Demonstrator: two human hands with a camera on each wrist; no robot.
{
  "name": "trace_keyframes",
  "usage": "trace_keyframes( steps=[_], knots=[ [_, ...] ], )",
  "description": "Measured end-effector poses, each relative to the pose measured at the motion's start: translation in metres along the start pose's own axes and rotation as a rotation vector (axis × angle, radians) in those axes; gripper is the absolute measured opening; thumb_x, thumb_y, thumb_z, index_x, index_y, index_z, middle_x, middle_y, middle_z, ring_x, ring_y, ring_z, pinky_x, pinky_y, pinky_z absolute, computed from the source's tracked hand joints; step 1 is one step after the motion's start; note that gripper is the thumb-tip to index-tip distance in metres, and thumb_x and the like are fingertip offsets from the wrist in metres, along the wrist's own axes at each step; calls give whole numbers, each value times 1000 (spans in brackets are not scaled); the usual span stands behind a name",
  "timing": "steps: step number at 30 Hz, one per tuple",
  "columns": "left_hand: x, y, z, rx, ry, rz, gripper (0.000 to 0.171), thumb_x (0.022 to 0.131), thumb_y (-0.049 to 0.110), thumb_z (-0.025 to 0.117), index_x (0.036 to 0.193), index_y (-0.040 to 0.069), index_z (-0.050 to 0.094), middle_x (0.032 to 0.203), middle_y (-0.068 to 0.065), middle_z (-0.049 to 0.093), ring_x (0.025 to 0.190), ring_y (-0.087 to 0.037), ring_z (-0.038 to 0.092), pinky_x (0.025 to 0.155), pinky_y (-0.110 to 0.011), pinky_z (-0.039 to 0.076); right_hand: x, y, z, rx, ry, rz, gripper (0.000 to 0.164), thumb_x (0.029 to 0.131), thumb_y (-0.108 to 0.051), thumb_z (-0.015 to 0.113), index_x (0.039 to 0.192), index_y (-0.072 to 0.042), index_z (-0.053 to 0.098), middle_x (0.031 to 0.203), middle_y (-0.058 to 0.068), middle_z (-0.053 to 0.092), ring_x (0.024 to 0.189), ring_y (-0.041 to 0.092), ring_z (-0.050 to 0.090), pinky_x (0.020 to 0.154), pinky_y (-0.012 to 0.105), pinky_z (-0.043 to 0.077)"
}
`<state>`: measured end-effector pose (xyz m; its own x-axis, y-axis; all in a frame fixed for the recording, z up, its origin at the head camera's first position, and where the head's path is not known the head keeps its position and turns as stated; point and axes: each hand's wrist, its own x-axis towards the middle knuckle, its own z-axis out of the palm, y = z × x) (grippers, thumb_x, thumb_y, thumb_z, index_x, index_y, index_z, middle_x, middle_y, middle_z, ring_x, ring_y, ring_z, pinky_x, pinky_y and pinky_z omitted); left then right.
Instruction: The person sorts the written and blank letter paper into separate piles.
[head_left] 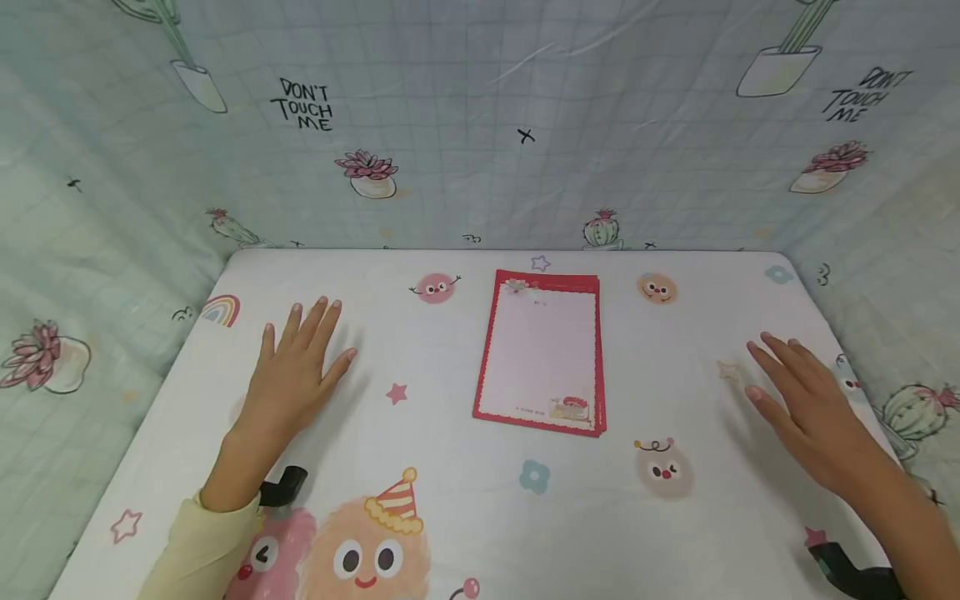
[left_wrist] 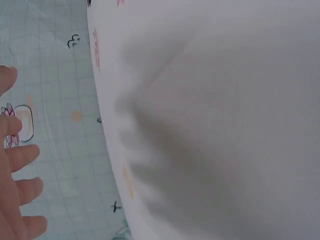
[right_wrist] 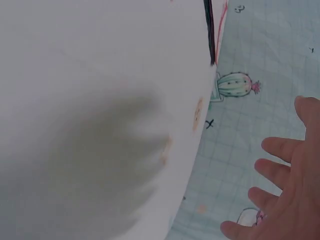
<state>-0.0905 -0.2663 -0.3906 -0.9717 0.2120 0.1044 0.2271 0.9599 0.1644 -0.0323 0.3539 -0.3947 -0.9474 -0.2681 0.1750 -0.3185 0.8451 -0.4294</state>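
A small stack of red-bordered note sheets (head_left: 538,354) lies on the white table, its top page pale pink with a little drawing at the lower right. Left of it, my left hand (head_left: 291,379) hovers over the table with fingers spread, casting a shadow and holding nothing. Over the table's right side is my right hand (head_left: 825,421), its fingers extended and also without anything in them. Each hand is well apart from the sheets. The right wrist view catches the stack's edge (right_wrist: 210,35) near the top, away from the right hand's fingers (right_wrist: 272,172).
The white tabletop (head_left: 442,517) carries printed cartoon faces, stars and flowers. A pale green-blue cloth (head_left: 450,100) with cactus drawings surrounds it at the back and sides. Black straps with mounts (head_left: 285,487) show at both wrists.
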Motion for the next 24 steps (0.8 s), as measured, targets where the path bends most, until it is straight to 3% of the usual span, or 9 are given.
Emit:
trace_keyframes(
  steps=[7,14,17,21,24],
  knots=[
    [1,15,8,-89,0,9,68,107,43,47,162,10,23,164,-19,29,150,-48,22,119,-72,13,9,-8,12,6,-12,-7,58,107,-19,52,160,-7,30,161,25,27,146,51,19,124,65,6],
    [6,26,19,-235,-11,-25,65,107,35,50,161,9,26,163,-17,33,149,-43,29,120,-66,20,24,-21,25,56,-57,11,56,106,-19,54,157,-7,35,148,30,38,132,55,32,107,75,27],
    [7,37,25,-390,-16,-68,59,107,32,50,160,11,31,161,-15,37,147,-39,34,119,-61,28,33,-30,32,82,-88,55,55,106,-22,55,155,-5,37,143,27,46,126,50,43,100,71,38],
    [7,59,33,-714,-56,-103,48,108,23,49,153,10,42,154,-9,49,139,-31,49,111,-53,45,46,-45,47,152,-111,126,51,107,-24,55,152,-4,43,133,22,57,113,41,60,91,61,54],
    [9,73,38,-920,-87,-111,42,108,18,48,148,8,47,147,-6,56,131,-26,57,101,-41,54,56,-55,60,219,-123,172,48,106,-25,56,148,-3,48,128,22,63,110,40,65,88,56,59]
  ],
)
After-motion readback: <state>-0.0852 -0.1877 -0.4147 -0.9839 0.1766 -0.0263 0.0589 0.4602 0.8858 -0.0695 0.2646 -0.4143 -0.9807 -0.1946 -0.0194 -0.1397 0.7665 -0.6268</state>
